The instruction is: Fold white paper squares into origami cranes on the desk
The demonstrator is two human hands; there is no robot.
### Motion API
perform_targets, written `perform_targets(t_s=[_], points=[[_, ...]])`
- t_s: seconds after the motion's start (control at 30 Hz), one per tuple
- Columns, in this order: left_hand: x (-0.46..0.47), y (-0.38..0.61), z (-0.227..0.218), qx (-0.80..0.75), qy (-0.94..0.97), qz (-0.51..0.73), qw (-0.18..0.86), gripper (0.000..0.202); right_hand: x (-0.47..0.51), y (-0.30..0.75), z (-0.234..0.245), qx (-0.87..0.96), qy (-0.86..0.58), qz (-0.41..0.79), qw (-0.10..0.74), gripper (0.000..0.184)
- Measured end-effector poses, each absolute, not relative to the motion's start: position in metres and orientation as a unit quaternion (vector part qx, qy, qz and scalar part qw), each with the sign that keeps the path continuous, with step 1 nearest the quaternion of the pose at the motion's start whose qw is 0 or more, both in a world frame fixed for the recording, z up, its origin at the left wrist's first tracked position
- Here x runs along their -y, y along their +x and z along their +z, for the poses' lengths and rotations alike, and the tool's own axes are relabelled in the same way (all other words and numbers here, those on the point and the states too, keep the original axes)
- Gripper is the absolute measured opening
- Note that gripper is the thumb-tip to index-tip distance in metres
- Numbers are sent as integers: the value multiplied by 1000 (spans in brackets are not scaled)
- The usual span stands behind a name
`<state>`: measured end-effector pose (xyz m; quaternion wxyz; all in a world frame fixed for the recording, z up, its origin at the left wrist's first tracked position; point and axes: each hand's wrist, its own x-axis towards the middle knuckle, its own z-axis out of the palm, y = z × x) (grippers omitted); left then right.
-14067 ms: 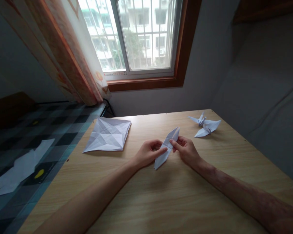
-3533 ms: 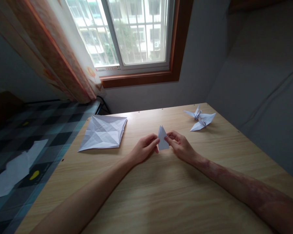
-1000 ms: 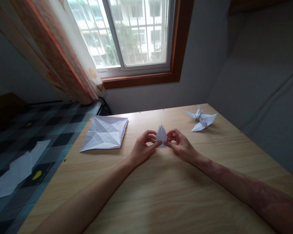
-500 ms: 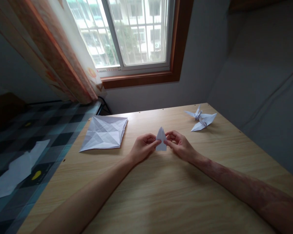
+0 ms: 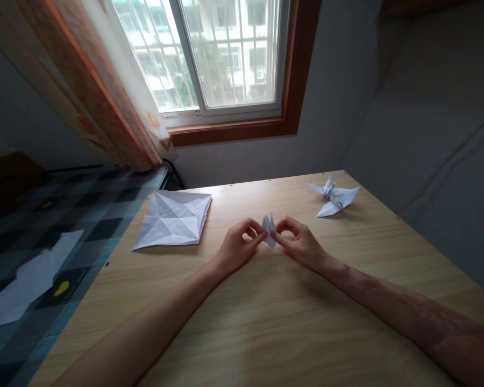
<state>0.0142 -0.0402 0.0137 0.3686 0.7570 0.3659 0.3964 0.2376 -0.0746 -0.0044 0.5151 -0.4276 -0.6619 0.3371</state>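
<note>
A small folded white paper piece is pinched between both hands just above the wooden table. My left hand grips its left side with thumb and fingers closed. My right hand pinches its right side the same way. Only the upper points and a lower tip of the paper show between the fingers.
A creased, unfolded white sheet lies on the table's far left. A finished white paper crane sits at the far right corner. Left of the table is a checked surface with loose white paper. A curtain and window are behind.
Over the last second the folded piece has been squeezed narrower and lower between my fingers. A long flat diamond form 14 s ago has become this compact shape. Both hands stayed in place.
</note>
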Motion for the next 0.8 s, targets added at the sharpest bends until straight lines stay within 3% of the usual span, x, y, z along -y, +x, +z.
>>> perform_targets(t_s=[0.2, 0.8], points=[[46, 15, 19, -302, 780, 359, 413, 22, 80, 236, 8, 717, -379, 309, 496, 23], [44, 12, 17, -275, 778, 339, 451, 30, 77, 240, -1, 660, -391, 403, 499, 20]])
